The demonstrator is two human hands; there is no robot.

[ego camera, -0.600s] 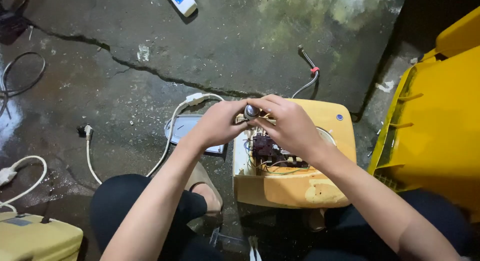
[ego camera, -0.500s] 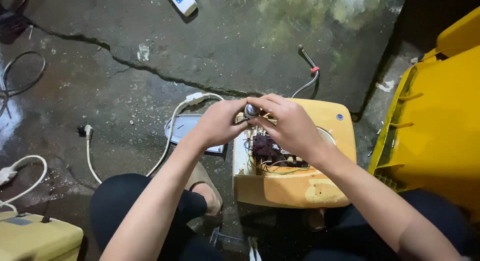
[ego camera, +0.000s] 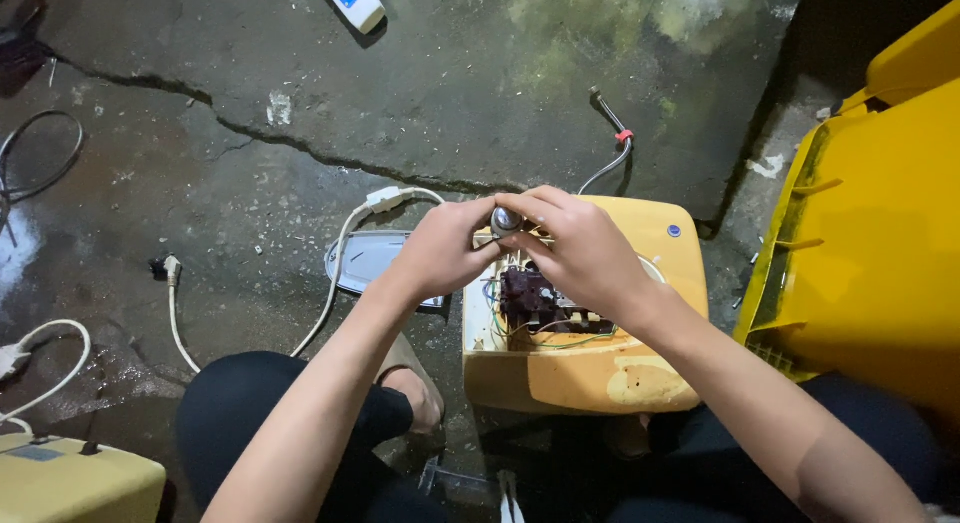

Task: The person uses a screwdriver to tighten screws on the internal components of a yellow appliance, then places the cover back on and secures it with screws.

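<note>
A white oblong package with a blue label [ego camera: 352, 0] lies at the top edge of the cracked concrete floor [ego camera: 300, 103], partly cut off. Nothing has shifted since half a second ago. The left hand [ego camera: 440, 251] and right hand [ego camera: 580, 251] meet, fingertips pinching a small round silvery metal part [ego camera: 505, 221] above the opened yellow plastic appliance casing [ego camera: 600, 368] with its dark board and wires [ego camera: 535, 301]. What the part is stays hard to tell; fingers cover most of it.
</note>
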